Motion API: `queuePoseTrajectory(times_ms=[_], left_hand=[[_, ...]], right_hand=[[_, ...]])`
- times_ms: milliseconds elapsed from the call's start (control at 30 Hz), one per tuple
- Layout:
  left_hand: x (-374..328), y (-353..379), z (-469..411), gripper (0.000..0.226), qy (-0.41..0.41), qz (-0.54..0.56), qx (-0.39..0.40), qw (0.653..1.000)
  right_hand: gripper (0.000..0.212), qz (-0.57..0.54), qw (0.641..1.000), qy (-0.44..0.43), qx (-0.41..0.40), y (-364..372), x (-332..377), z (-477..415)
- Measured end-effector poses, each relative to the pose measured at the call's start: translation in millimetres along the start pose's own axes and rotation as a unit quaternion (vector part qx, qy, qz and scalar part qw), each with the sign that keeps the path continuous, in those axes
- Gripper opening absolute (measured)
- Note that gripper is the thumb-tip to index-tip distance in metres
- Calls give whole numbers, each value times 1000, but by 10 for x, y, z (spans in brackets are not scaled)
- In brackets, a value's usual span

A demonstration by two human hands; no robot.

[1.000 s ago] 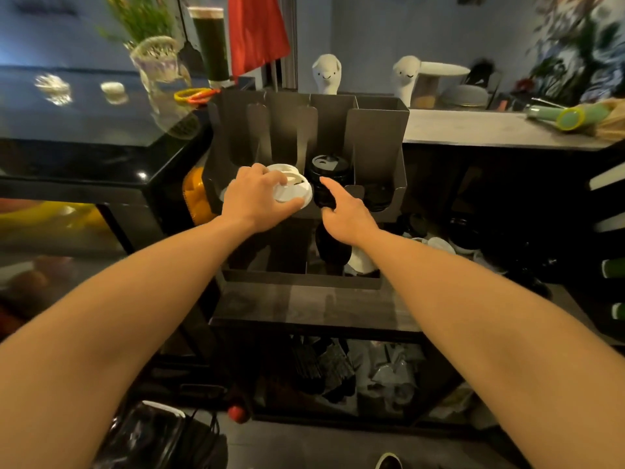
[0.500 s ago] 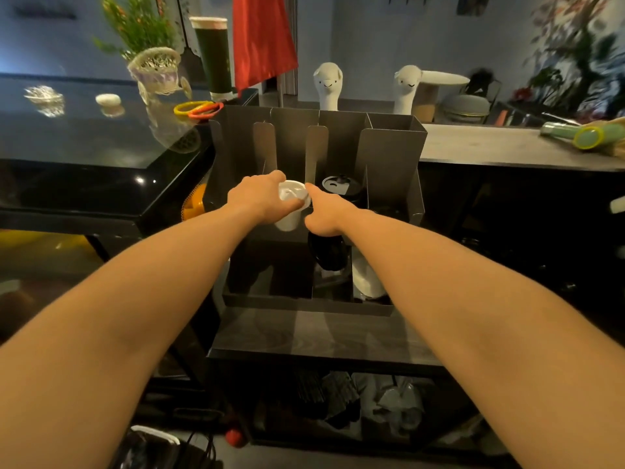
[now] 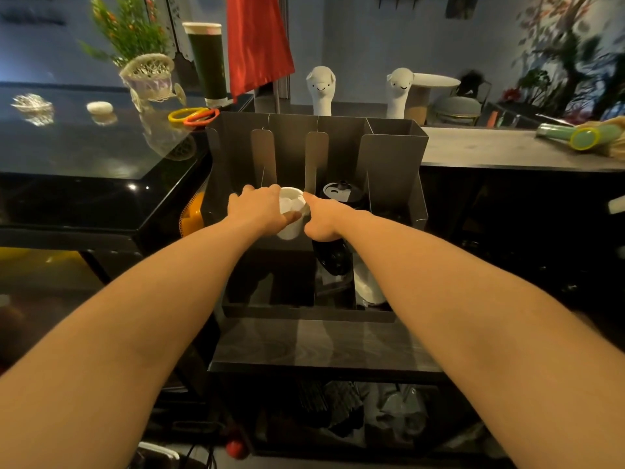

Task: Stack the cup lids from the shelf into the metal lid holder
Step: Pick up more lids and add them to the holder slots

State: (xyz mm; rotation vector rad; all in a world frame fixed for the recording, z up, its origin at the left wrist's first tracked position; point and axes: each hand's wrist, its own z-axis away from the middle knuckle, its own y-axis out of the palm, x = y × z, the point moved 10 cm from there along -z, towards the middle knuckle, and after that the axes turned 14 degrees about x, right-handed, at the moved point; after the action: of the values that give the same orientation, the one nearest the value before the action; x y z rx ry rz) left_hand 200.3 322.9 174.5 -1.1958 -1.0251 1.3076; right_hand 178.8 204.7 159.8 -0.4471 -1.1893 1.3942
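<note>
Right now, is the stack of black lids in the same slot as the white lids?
No, the black lids sit one slot to the right of the white lids, with a metal divider between them.

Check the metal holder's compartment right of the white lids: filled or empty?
Filled. A stack of black lids sits in that slot of the metal lid holder, its top about level with the white lids both hands grip.

— How are the arms held?
— Both bare forearms are stretched forward and drawn together at the hands.
— And the left hand point(image 3: 258, 211)?
— It is curled palm down, with the thumb tucked toward the right.
— The right hand point(image 3: 323, 220)?
— Its index finger is extended; the other fingers seem folded, though they are poorly seen.
</note>
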Motion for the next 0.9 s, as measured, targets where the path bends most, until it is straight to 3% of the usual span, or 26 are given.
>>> queuePoseTrajectory(times_ms=[167,433,533,667,767,900], left_hand=[[-52,31,-69,73,-11,-58,21,998],[-41,68,-105,75,-18,-37,49,998],[-47,1,44,69,-1,-27,-24,999],[-104,-237,511,35,129,51,-221,966],[-56,-127,662,26,154,152,-204,955],[-143,95,833,33,160,231,-149,948]], right_hand=[[88,31,999,8,6,26,6,22],[84,45,998,33,3,17,16,-20],[78,22,999,6,-27,-10,17,33],[42,-99,983,-70,-135,-107,-20,191],[29,-225,950,-99,-194,-134,-101,338],[28,-364,890,-99,-256,-102,-191,479]])
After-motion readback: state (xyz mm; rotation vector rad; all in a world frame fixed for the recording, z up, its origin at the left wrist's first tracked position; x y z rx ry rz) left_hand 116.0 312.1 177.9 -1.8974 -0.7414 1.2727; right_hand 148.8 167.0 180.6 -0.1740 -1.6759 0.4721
